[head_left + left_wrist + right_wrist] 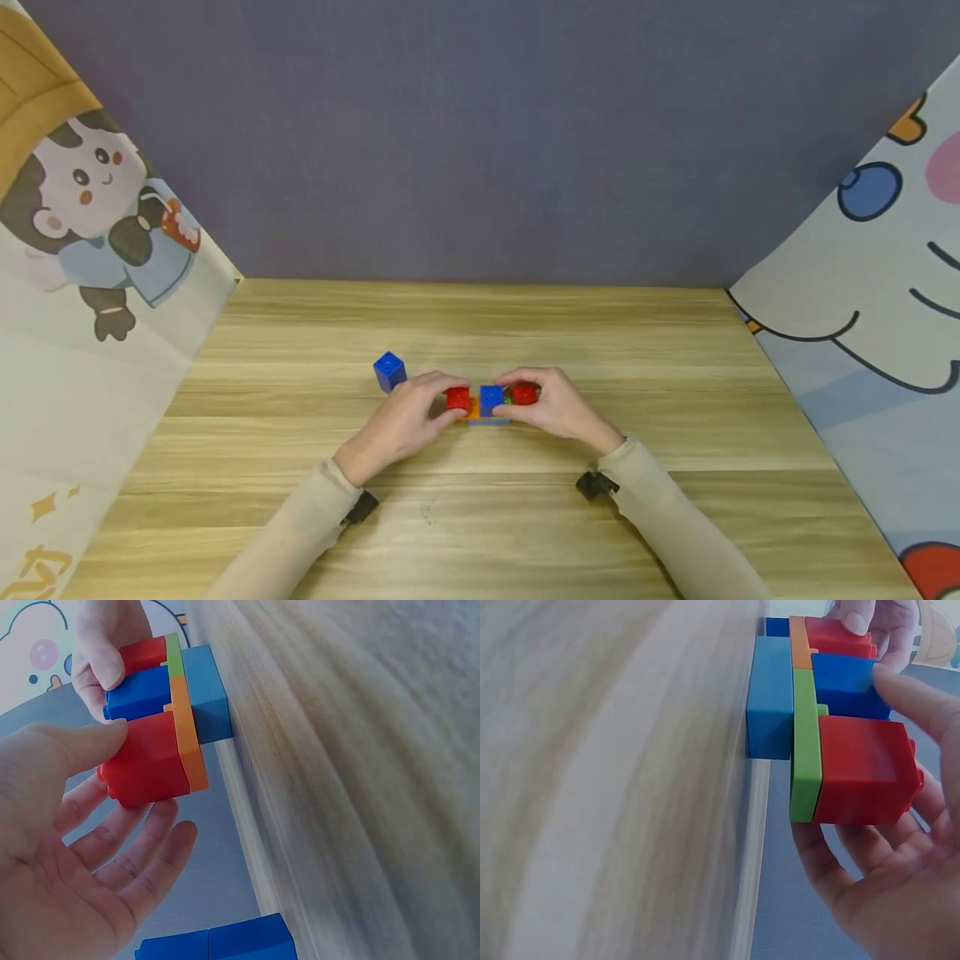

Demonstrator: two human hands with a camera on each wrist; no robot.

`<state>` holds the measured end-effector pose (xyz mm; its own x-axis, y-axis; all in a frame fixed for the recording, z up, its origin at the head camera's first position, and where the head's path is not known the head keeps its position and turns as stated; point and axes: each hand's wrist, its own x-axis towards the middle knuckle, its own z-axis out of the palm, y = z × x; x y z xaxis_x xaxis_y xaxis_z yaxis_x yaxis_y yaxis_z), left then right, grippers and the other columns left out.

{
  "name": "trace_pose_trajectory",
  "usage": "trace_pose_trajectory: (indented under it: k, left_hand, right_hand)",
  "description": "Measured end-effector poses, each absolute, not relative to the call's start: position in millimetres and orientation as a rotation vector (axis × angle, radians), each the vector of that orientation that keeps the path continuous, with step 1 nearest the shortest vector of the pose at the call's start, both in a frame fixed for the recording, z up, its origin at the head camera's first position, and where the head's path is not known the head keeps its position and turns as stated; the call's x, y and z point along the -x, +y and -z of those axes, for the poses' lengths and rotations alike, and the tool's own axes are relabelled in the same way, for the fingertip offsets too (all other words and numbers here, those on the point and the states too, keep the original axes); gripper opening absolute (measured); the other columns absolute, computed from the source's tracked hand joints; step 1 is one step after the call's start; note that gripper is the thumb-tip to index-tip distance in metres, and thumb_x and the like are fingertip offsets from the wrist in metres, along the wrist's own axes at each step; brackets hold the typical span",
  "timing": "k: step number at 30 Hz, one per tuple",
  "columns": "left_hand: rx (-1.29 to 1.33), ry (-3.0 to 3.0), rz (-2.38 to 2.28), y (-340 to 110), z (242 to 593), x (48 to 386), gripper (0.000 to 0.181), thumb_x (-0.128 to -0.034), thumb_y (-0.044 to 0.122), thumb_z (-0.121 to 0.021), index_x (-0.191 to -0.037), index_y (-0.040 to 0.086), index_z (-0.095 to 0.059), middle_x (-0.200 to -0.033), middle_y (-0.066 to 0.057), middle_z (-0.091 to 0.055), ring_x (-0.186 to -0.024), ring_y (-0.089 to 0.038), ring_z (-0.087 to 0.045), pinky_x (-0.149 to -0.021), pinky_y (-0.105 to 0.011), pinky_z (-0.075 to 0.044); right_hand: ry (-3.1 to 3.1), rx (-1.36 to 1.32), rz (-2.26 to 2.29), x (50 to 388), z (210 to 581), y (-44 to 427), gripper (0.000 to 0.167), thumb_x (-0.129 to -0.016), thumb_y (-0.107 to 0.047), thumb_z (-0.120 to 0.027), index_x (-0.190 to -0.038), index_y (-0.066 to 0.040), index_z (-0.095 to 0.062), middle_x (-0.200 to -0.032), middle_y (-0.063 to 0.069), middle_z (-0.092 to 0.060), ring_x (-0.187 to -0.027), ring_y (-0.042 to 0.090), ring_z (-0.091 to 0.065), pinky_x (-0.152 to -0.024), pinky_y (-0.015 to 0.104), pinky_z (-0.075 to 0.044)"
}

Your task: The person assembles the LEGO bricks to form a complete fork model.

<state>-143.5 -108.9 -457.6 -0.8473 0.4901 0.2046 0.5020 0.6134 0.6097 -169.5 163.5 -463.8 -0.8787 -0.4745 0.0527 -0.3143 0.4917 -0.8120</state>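
Observation:
A built stack of toy building blocks stands on the table: a light blue block [769, 697] at the bottom, with a flat orange brick [187, 735] and a flat green brick [806, 746] side by side on it. On top sit a left red block [148, 761], a blue block [492, 401] in the middle and a right red block [864, 769]. My left hand [405, 417] pinches the left red block between thumb and fingers. With thumb and fingertips my right hand [558, 406] pinches the middle blue block, its palm side near the right red block.
Behind my left hand, apart from the stack, stands a dark blue piece [390, 372] that looks like two joined blocks. The wooden table [480, 517] meets a grey back wall [480, 150] and printed side panels.

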Motion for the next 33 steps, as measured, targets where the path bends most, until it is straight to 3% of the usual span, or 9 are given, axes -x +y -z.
trace_pose_trajectory:
  k: [12,18,21,25,33]
  left_hand:
    - [0.840,-2.776,1.064,-111.3,460.2,143.6,0.046,-0.0982,0.020,-0.079,-0.141,0.010,-0.066,-0.137,-0.008,-0.071,-0.119,-0.026,-0.074,-0.100,-0.043,-0.062]
    - [0.815,-2.780,1.063,-112.5,459.5,142.9,0.048,-0.0974,0.020,-0.080,-0.142,0.010,-0.065,-0.139,-0.009,-0.071,-0.113,-0.026,-0.075,-0.097,-0.043,-0.063]
    - [0.814,-2.781,1.061,-112.6,459.6,142.6,0.047,-0.0973,0.019,-0.080,-0.141,0.009,-0.066,-0.137,-0.009,-0.072,-0.111,-0.025,-0.075,-0.095,-0.042,-0.063]
    - [0.814,-2.787,1.053,-113.8,460.1,142.1,0.045,-0.0973,0.019,-0.080,-0.140,0.009,-0.068,-0.135,-0.008,-0.074,-0.109,-0.024,-0.075,-0.093,-0.041,-0.063]
    - [0.811,-2.799,1.087,-119.9,460.4,140.4,0.045,-0.0986,0.020,-0.078,-0.141,0.008,-0.067,-0.137,-0.008,-0.073,-0.110,-0.024,-0.075,-0.094,-0.042,-0.063]
  right_hand:
    - [2.642,0.632,1.324,173.4,466.4,169.0,0.037,-0.086,-0.030,-0.091,-0.120,-0.018,-0.081,-0.122,0.003,-0.080,-0.099,0.015,-0.071,-0.084,0.025,-0.058]
    - [2.695,0.626,1.344,178.4,465.1,177.5,0.037,-0.086,-0.031,-0.092,-0.119,-0.016,-0.082,-0.117,0.003,-0.081,-0.098,0.013,-0.071,-0.081,0.021,-0.056]
    - [2.710,0.596,1.350,181.3,464.3,183.5,0.039,-0.086,-0.031,-0.091,-0.120,-0.014,-0.081,-0.114,0.005,-0.082,-0.079,0.009,-0.066,-0.067,0.021,-0.051]
    - [2.721,0.533,1.369,184.5,463.4,191.0,0.042,-0.086,-0.031,-0.091,-0.122,-0.013,-0.080,-0.114,0.008,-0.081,-0.070,0.008,-0.059,-0.056,0.020,-0.045]
    - [2.723,0.438,1.378,187.6,462.1,197.6,0.043,-0.086,-0.035,-0.091,-0.124,-0.017,-0.080,-0.116,0.005,-0.080,-0.089,0.015,-0.070,-0.068,0.024,-0.057]
